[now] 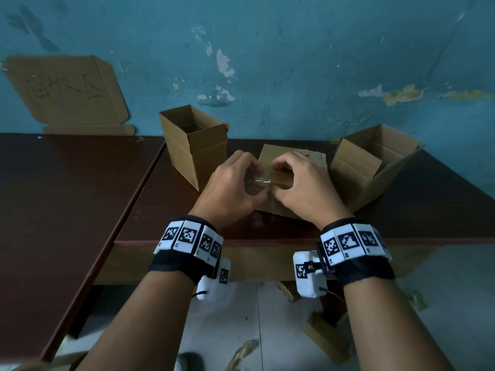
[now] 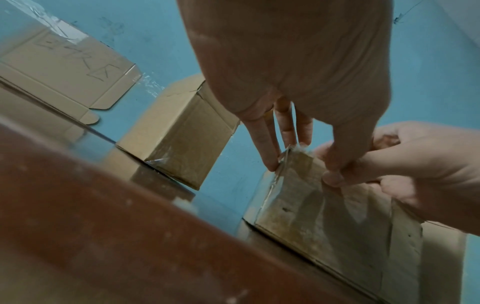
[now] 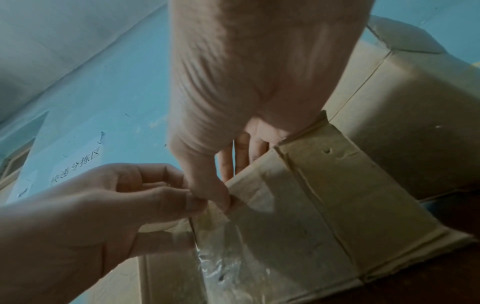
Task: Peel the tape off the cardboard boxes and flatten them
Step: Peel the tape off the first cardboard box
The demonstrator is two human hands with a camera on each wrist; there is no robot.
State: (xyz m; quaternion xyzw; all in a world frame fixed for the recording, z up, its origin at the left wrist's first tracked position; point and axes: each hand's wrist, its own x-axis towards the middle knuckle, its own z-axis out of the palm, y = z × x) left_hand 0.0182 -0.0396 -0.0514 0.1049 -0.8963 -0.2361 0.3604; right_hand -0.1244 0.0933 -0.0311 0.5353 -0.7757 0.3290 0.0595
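Your two hands meet at the centre of the head view, over the box you are working on, which sits on the dark table between two open-topped boxes. Your left hand pinches a crumpled bit of clear tape at the box's top left corner; your right hand curls over the top edge beside it, thumb pressed to the cardboard.

The tape looks thin, sticky and quick to tear, so hold it close to where it lifts. The cardboard is light and will slide or buckle unless you brace it.

The tall box at upper left and the wide box at right stand near; the near table edge leaves room to pull toward you.
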